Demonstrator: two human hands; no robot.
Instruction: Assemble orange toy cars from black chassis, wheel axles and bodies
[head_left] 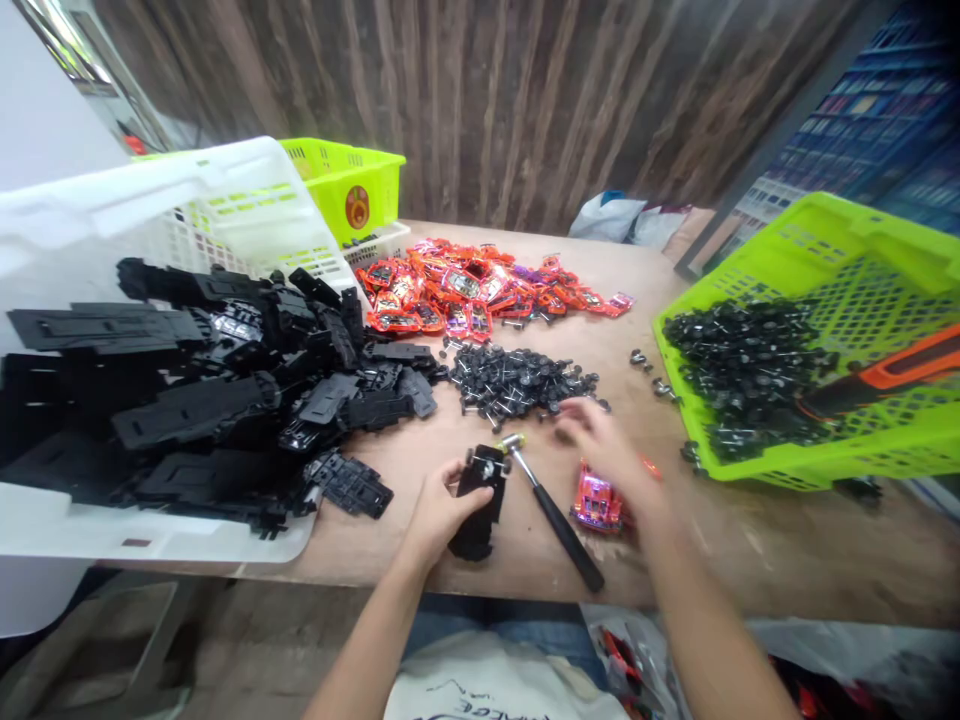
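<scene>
A black toy-car chassis, wheels at its far end, is gripped in the left hand; black wheel-and-axle sets lie heaped beyond it.

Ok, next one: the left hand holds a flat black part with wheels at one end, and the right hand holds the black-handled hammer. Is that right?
Not quite: the right hand isn't holding the black-handled hammer. The head view shows it lying on the table between the hands. The left hand does hold the flat black part with wheels at one end.
</scene>
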